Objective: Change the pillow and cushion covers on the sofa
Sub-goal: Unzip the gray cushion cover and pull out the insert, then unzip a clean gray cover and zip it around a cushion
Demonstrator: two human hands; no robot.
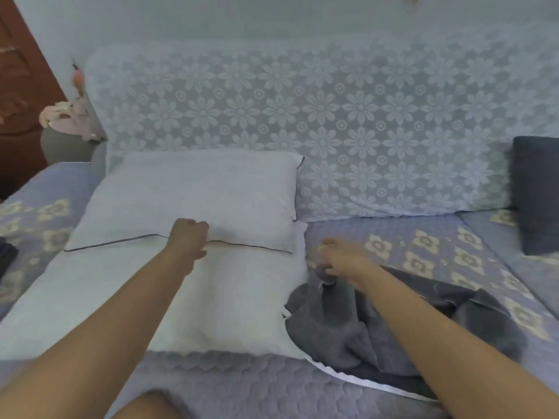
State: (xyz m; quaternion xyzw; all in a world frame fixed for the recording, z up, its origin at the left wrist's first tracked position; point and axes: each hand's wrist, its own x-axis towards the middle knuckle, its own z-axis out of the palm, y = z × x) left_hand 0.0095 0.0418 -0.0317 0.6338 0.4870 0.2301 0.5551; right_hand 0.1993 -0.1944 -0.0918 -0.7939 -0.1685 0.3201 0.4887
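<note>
Where sofa [423, 252] meets pale wall [211, 19] | bare pillows [187, 195] stacked

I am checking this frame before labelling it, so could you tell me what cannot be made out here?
Head view only:
- Left hand: curled on the pillows; whether it grips fabric is unclear.
- Right hand: blurred; it touches the grey cover, grip unclear.
- Dark cushion: cut off by the right edge.
- Dark item: cut off by the left edge, unidentifiable.

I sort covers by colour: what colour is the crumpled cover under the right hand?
Dark grey cover, plain, in the head view.
</note>
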